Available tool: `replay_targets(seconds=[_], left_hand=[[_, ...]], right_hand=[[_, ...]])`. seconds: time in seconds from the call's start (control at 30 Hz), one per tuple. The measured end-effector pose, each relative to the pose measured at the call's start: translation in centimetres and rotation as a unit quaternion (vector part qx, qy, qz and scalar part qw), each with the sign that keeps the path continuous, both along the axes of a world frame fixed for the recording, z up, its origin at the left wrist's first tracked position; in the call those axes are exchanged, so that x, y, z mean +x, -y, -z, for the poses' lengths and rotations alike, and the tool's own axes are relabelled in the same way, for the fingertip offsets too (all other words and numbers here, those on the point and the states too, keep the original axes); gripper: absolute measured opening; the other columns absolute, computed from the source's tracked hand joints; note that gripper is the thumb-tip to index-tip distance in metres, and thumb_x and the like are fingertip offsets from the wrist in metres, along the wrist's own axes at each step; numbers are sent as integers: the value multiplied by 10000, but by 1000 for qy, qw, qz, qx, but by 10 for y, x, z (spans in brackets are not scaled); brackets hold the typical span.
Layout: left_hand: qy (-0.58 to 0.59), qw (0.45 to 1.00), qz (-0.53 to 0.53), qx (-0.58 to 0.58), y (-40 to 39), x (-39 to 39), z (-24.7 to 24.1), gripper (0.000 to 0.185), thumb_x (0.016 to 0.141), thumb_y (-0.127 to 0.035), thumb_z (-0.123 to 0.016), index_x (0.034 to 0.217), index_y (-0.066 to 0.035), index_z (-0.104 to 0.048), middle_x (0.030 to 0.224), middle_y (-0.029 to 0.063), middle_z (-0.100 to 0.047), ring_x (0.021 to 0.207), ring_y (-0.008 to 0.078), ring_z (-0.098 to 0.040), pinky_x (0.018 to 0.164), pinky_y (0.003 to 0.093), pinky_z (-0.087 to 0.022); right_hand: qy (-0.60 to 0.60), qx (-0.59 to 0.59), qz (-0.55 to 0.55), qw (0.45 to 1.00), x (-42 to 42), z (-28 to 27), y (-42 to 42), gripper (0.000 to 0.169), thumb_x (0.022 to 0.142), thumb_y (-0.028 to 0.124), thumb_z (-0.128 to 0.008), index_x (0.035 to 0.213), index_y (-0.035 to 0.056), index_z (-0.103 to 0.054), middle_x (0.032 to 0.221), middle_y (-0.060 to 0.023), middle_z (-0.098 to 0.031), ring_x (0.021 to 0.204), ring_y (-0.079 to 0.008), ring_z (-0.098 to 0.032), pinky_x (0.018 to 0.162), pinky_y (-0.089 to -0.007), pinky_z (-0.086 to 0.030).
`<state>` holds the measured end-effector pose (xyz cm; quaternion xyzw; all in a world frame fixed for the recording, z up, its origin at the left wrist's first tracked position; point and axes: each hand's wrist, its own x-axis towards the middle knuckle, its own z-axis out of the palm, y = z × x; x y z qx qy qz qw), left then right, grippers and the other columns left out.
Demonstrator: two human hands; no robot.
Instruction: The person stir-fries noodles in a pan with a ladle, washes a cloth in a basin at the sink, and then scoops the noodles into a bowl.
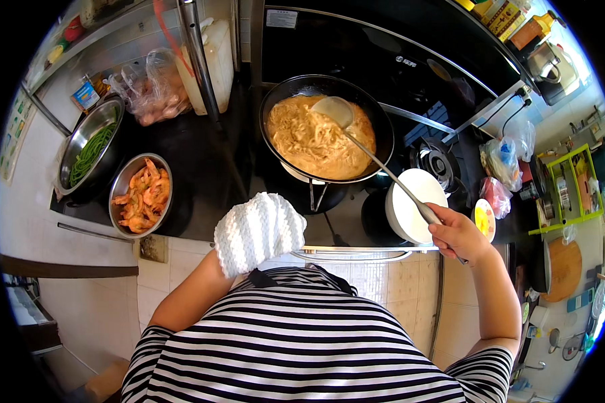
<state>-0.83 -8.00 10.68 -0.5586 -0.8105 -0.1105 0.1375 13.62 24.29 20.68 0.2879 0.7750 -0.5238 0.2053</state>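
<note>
My right hand [456,231] grips the handle of a long metal ladle [383,166]. The ladle's bowl rests on a thick, lumpy light-brown food [312,136] in a black wok [387,143]. A grey-and-white striped knitted mitt or cloth [259,231] covers my left hand [232,254], so its fingers are hidden. That hand is left of the wok's wire-like handle [318,195], apart from it. Under the ladle handle sits a large white bowl [413,201], its inside bare where seen. The wok stands over the left burner of a black stove.
At left are a metal bowl of cooked shrimp [143,196], a metal bowl with green beans [96,151], and a plastic bag [156,90] beside a plastic jug [217,65]. To the right are a gas burner [433,158], a small dish with yellow food [484,221] and plastic bags [501,156].
</note>
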Motion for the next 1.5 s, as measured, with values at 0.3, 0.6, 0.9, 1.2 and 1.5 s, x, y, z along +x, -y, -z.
replay_targets(seconds=[0.3, 0.6, 0.9, 1.2, 1.5], left_hand=[[-98, 995, 17, -15, -11, -9, 33, 70, 663, -206, -603, 650, -152, -560, 637, 51, -550, 611, 225, -581, 501, 339, -466], [-89, 996, 6, -24, -10, -6, 29, 67, 662, -202, -607, 642, -153, -566, 624, 57, -551, 605, 238, -586, 524, 355, -478], [-31, 999, -31, 10, 4, -2, 30, 40, 682, -181, -608, 699, -147, -620, 672, 64, -593, 643, 249, -602, 551, 358, -491], [215, 971, -49, 87, 22, -3, 88, 114, 772, -191, -638, 865, -131, -666, 868, 46, -642, 852, 231, -606, 769, 330, -493], [49, 990, -61, -114, 5, 3, 33, 121, 739, -184, -630, 844, -139, -672, 849, 56, -647, 837, 241, -614, 767, 340, -499]], right_hand=[[-16, 181, -146, 972, 28, -14, 14, 496, 909, 161, -579, 1387, 125, -451, 709, -44, -543, 600, -131, -522, 571, -273, -440], [10, 597, -281, 751, 18, 2, 28, 502, 916, 207, -555, 1399, 228, -422, 775, -108, -622, 668, -256, -616, 613, -373, -485], [-142, 565, -252, 773, -13, 22, 3, 523, 902, 175, -557, 1401, 236, -415, 822, -129, -606, 696, -283, -613, 633, -401, -491], [-89, 624, -338, 699, -20, 32, -27, 592, 875, 22, -509, 1391, 303, -437, 983, -139, -602, 791, -263, -643, 708, -355, -534], [-10, 620, -312, 720, -9, 18, -18, 539, 899, 7, -498, 1372, 263, -468, 1000, -153, -618, 883, -280, -655, 760, -356, -533]])
